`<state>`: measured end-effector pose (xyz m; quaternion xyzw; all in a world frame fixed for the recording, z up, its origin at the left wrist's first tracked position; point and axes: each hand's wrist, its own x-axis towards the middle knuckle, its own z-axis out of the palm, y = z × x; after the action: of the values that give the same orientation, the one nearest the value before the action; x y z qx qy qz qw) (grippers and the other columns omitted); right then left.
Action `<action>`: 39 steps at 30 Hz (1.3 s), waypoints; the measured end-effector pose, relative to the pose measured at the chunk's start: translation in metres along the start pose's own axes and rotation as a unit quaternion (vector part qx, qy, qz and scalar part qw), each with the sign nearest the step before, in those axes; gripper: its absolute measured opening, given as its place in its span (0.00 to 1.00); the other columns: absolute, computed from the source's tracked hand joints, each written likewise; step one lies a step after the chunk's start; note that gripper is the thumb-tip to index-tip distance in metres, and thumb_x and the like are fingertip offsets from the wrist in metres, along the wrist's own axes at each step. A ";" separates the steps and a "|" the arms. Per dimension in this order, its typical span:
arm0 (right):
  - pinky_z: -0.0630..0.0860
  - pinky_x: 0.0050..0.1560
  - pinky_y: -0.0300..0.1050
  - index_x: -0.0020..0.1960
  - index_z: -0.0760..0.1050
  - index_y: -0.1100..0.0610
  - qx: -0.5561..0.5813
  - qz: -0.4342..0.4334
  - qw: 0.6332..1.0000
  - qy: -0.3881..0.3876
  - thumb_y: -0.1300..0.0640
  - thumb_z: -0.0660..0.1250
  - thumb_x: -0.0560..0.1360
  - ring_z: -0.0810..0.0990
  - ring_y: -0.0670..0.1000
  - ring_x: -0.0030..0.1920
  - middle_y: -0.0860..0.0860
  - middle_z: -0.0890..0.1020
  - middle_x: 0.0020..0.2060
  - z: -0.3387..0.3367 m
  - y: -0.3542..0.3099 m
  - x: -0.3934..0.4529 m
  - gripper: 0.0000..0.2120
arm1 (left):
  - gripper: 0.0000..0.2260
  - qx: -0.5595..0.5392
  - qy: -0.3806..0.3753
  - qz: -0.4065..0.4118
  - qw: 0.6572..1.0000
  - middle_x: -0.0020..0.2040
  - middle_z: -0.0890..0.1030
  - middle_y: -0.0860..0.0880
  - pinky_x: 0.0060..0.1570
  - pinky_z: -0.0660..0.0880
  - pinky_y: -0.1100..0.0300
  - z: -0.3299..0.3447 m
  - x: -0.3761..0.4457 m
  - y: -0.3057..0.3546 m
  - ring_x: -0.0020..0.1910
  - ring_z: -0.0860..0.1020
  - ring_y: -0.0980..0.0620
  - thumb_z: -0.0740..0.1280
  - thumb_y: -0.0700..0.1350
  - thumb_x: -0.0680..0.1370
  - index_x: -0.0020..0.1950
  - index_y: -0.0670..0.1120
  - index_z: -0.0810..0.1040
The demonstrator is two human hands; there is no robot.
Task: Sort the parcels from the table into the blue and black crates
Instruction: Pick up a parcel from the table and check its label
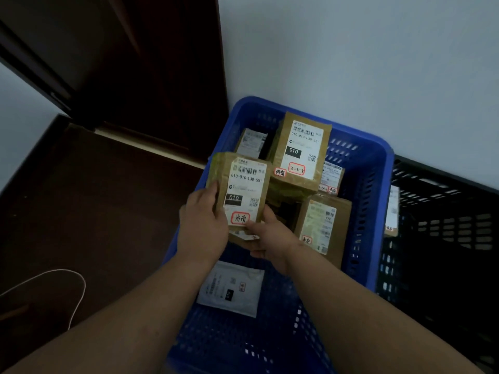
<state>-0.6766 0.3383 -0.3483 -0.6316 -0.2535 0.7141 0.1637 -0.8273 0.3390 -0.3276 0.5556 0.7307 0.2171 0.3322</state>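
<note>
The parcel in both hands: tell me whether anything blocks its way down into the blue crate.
Partly. The held parcel hangs over the blue crate, whose far end is already filled with brown boxes. Another box sits to the right. Bare crate floor shows nearer, around the white mailer.

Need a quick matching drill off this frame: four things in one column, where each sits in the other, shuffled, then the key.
Things
1. brown parcel with the 010 label
2. white mailer
3. blue crate
4. black crate

Places
A. lying flat on the blue crate's floor, near the person
B. held by the left hand and right hand above the blue crate
C. against the wall, to the right of the blue crate
D. against the wall, next to the dark door, with several parcels inside

Pairs: 1-B, 2-A, 3-D, 4-C
</note>
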 end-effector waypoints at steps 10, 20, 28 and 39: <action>0.75 0.41 0.45 0.71 0.67 0.46 0.089 -0.021 0.992 0.081 0.59 0.61 0.81 0.79 0.51 0.44 0.52 0.82 0.45 0.007 -0.031 0.033 0.20 | 0.21 -0.050 -0.056 -0.020 0.997 0.61 0.70 0.55 0.43 0.64 0.79 -0.002 0.062 0.020 0.55 0.68 0.61 0.57 0.38 0.82 0.76 0.49 0.64; 0.72 0.64 0.50 0.77 0.55 0.41 0.075 -0.064 0.992 0.084 0.63 0.61 0.79 0.75 0.53 0.62 0.49 0.77 0.64 0.022 -0.035 0.050 0.33 | 0.26 0.283 -0.150 0.070 0.945 0.77 0.58 0.49 0.67 0.59 0.47 0.005 0.093 0.018 0.70 0.59 0.45 0.62 0.45 0.78 0.75 0.53 0.60; 0.75 0.51 0.43 0.77 0.45 0.50 0.064 -0.109 0.984 0.126 0.68 0.62 0.78 0.76 0.50 0.56 0.53 0.75 0.60 0.037 -0.023 0.062 0.36 | 0.24 0.353 -0.107 0.208 0.906 0.66 0.68 0.44 0.59 0.61 0.49 0.013 0.096 0.000 0.62 0.67 0.43 0.63 0.45 0.77 0.74 0.47 0.65; 0.76 0.58 0.63 0.60 0.53 0.50 -0.039 -0.159 0.973 0.163 0.65 0.61 0.79 0.77 0.55 0.55 0.50 0.75 0.53 0.037 -0.014 0.069 0.21 | 0.05 0.332 -0.057 0.352 0.873 0.49 0.78 0.47 0.59 0.57 0.49 0.010 0.105 -0.026 0.51 0.78 0.44 0.67 0.44 0.72 0.47 0.46 0.76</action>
<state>-0.7246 0.3820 -0.3941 -0.6974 -0.3479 0.5557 0.2895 -0.8545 0.4315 -0.3784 0.8650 0.4957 0.0319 0.0711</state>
